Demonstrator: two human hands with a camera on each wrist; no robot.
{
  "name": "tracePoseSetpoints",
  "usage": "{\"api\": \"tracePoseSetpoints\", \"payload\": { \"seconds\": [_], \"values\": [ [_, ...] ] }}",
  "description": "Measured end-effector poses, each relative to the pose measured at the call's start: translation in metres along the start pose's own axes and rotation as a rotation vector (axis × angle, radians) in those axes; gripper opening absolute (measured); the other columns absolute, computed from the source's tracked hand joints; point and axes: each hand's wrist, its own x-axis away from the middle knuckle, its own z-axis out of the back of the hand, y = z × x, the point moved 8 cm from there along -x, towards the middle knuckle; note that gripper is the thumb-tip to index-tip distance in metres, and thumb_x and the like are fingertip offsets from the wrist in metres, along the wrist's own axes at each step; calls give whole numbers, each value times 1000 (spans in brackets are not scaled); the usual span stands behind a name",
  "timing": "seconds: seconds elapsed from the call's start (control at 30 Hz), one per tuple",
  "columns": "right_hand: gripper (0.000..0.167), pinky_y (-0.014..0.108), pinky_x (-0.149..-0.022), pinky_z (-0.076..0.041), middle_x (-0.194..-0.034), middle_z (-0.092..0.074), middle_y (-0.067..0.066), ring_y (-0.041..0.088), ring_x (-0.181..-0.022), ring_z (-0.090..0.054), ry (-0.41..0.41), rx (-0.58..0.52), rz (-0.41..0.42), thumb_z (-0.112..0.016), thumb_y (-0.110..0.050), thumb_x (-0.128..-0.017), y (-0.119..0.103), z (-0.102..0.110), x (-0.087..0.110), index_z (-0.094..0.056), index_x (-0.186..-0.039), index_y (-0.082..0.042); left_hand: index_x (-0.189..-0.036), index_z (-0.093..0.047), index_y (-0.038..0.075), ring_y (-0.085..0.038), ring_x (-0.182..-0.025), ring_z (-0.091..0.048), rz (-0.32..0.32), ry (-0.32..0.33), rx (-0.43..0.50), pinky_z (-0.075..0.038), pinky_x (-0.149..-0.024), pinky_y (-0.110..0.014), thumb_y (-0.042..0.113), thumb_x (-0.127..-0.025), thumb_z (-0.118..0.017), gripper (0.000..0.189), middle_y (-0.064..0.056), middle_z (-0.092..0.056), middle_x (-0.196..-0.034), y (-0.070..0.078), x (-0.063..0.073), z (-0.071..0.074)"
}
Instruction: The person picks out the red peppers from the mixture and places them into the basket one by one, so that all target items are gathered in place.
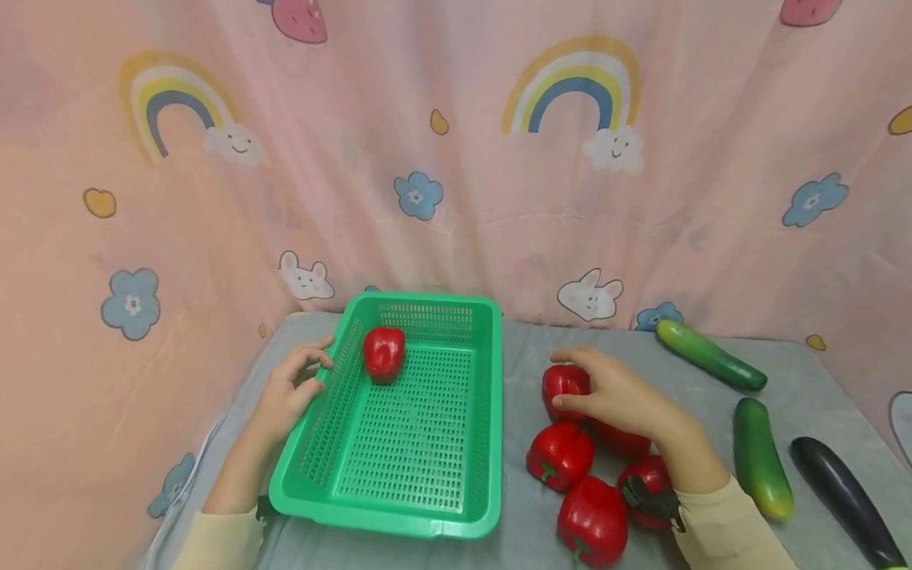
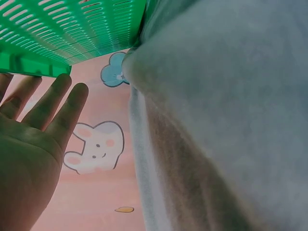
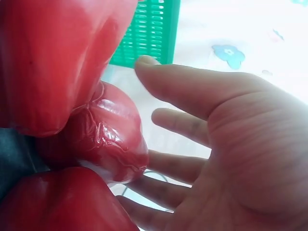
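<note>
A green plastic basket (image 1: 492,443) with slotted walls stands on the table, one red bell pepper (image 1: 384,354) inside near its far left corner. Beside its left wall is my left hand (image 1: 288,392), and in the left wrist view its extended fingertips lie right at the green rim (image 2: 33,67). To the right of the basket, my right hand (image 1: 606,388) reaches over the farthest red bell pepper (image 1: 565,388) of a cluster. In the right wrist view, fingers pass behind a pepper (image 3: 106,134), while the thumb stands apart from it.
Several more red bell peppers (image 1: 593,521) lie close together near my right forearm. Farther right are two green cucumbers (image 1: 712,356) and a dark eggplant (image 1: 844,495). A pink patterned curtain (image 1: 484,237) hangs behind the grey-covered table (image 1: 523,348).
</note>
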Motion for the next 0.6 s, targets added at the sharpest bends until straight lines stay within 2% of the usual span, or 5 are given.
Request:
{"api": "tracePoseSetpoints", "payload": {
  "seconds": [0.27, 0.6],
  "values": [
    [76, 55, -85, -64, -145, -62, 21, 49, -131, -57, -35, 2, -48, -94, -23, -84, 7, -5, -1, -60, -150, -6, -109, -63, 0, -46, -146, -49, 8, -10, -8, -44, -109, -18, -16, -89, -53, 27, -22, -55, -159, -4, 0, -1],
    [77, 54, -81, -65, -141, -62, 22, 49, -127, -58, -63, -3, -58, -95, -17, -82, 7, -8, -2, -60, -149, -5, -108, -64, -1, -45, -145, -50, 4, 1, 1, -45, -109, -19, -17, -89, -53, 27, -22, -56, -158, -1, 0, 0]
  ]
}}
